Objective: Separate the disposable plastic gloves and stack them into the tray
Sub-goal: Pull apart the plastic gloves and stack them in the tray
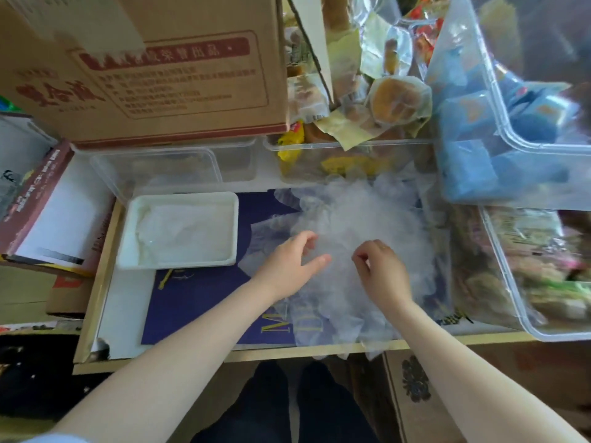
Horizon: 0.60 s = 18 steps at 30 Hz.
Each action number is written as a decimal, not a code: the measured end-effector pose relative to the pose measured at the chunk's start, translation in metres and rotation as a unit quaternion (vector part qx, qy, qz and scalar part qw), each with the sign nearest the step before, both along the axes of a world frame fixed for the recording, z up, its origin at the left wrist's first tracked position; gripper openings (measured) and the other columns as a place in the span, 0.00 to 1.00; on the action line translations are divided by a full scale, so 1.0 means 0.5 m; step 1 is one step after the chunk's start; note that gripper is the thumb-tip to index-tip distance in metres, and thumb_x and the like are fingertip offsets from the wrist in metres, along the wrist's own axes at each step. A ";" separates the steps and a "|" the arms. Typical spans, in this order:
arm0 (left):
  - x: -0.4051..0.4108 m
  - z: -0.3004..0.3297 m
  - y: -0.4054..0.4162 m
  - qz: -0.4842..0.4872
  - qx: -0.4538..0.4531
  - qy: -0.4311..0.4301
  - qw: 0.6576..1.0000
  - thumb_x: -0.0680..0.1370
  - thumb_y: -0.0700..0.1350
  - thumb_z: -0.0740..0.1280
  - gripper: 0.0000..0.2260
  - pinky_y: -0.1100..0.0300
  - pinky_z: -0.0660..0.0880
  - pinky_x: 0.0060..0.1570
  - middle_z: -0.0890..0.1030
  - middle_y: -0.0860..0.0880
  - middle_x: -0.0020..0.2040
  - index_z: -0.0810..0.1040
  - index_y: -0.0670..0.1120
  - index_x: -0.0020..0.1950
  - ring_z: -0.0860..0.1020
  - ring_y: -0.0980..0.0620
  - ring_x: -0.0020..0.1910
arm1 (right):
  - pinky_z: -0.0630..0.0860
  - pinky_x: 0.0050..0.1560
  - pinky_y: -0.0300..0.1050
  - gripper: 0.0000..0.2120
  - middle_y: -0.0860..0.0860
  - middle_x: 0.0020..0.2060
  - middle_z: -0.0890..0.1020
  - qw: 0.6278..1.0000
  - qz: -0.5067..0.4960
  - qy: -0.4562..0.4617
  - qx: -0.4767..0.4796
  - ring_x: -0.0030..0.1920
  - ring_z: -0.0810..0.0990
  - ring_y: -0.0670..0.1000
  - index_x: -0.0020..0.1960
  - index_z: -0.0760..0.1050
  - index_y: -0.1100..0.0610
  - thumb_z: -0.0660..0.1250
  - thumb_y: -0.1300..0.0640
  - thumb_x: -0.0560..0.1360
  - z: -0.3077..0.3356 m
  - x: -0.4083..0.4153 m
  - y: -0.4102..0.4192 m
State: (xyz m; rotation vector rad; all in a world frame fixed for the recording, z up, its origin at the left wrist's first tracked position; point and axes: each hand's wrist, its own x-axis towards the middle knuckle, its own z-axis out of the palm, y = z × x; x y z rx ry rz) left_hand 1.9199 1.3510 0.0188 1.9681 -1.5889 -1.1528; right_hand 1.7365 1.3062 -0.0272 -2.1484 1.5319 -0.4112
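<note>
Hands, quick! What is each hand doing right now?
Left hand: open, fingers loosely spread, resting on the pile of plastic gloves.
Right hand: fingers curled, seems to pinch a glove from the pile.

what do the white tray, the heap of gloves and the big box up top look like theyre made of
White tray: looks like matte, opaque plastic or foam with a rolled rim; which one is unclear.
Heap of gloves: thin, filmy clear plastic, cloudy and crinkled, the dark blue surface showing through it.
Big box: brown corrugated cardboard, dull finish, printed in red.
</note>
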 end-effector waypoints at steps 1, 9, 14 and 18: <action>-0.015 0.003 -0.006 0.020 0.022 0.037 0.999 0.76 0.56 0.65 0.25 0.62 0.66 0.58 0.71 0.55 0.62 0.65 0.49 0.71 0.70 0.57 0.61 | 0.71 0.34 0.50 0.02 0.56 0.40 0.78 0.999 0.014 -0.034 -0.027 0.38 0.76 0.57 0.42 0.75 0.61 0.67 0.64 0.74 0.016 -0.003 0.007; -0.059 0.067 -0.023 0.183 -0.128 0.209 0.952 0.76 0.36 0.67 0.05 0.68 0.75 0.43 0.81 0.51 0.37 0.79 0.46 0.45 0.80 0.62 0.36 | 0.68 0.36 0.38 0.02 0.46 0.38 0.73 0.982 0.040 -0.151 -0.101 0.36 0.71 0.48 0.43 0.75 0.59 0.66 0.60 0.73 0.113 -0.038 0.004; -0.041 0.144 -0.020 0.181 -0.213 0.260 0.924 0.76 0.35 0.66 0.10 0.70 0.72 0.44 0.80 0.53 0.36 0.79 0.48 0.39 0.78 0.62 0.38 | 0.63 0.61 0.36 0.21 0.50 0.62 0.71 0.966 -0.084 -0.210 0.127 0.64 0.69 0.50 0.66 0.66 0.57 0.65 0.50 0.76 0.133 -0.043 -0.009; -0.039 0.176 -0.007 0.189 -0.181 0.384 0.886 0.73 0.42 0.69 0.11 0.52 0.74 0.55 0.79 0.54 0.30 0.81 0.51 0.31 0.79 0.58 0.35 | 0.51 0.72 0.48 0.38 0.46 0.74 0.59 0.838 -0.135 -0.313 0.427 0.74 0.57 0.48 0.76 0.53 0.53 0.57 0.35 0.73 0.137 -0.035 -0.039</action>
